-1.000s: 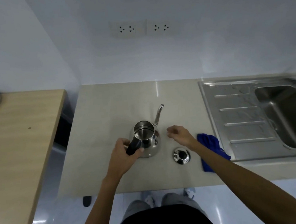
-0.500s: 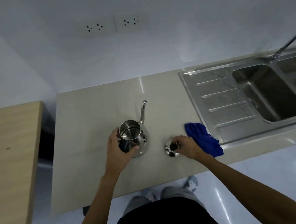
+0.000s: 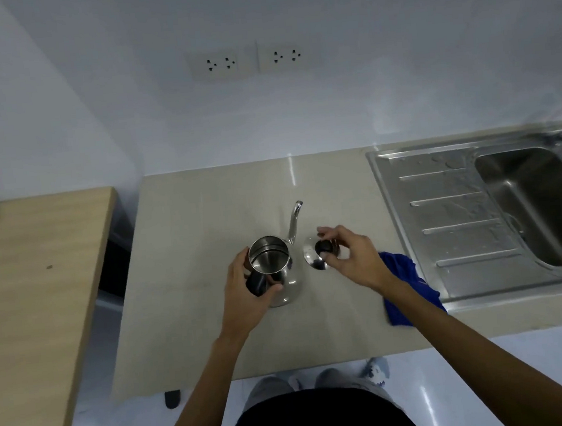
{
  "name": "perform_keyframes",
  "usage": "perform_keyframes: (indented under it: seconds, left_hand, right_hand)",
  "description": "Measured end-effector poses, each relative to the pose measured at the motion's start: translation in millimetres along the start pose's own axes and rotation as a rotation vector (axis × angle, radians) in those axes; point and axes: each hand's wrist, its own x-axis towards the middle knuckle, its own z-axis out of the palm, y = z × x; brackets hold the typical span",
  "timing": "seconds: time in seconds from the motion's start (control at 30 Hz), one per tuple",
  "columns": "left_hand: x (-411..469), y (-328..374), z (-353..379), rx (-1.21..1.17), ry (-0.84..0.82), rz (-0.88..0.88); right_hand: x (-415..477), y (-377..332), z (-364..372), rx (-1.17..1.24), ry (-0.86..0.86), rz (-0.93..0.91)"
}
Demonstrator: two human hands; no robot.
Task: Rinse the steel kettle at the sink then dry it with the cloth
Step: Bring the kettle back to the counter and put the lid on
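Now, left hand point(image 3: 246, 290) wrapped round the black handle of the shiny steel kettle point(image 3: 273, 272), open-topped, upright on the smooth beige desk point(image 3: 191, 255). Right hand point(image 3: 352, 257) pinches the domed lid point(image 3: 316, 255) by its black knob. Crumpled blue cloth point(image 3: 405, 286) beside the ribbed steel sink point(image 3: 452, 223).

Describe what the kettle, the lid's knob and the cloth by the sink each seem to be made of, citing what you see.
Kettle: polished metal, likely stainless steel; its body and spout give bright mirror reflections.
Lid's knob: matte black, probably plastic; it shows no reflection beside the shiny lid.
Cloth: soft blue fabric, perhaps microfibre; it lies crumpled in folds without any sheen.
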Motion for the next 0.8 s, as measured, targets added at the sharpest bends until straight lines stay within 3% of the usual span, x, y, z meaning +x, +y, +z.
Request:
perform_keyframes:
  seconds: [0.13, 0.33, 0.8]
  left_hand:
    - [1.2, -3.3, -0.8, -0.033, -0.003, 0.021]
    - [0.3, -1.6, 0.1, -0.073, 0.031, 0.003]
    - [4.5, -8.3, 1.3, -0.056, 0.012, -0.015]
  right_hand:
    - [25.8, -51.0, 11.4, 0.055, -0.045, -0.159]
    - [45.8, -71.7, 39.0, -0.106, -0.312, -0.278]
    - [43.5, -64.5, 49.1, -0.181, -0.353, -0.316]
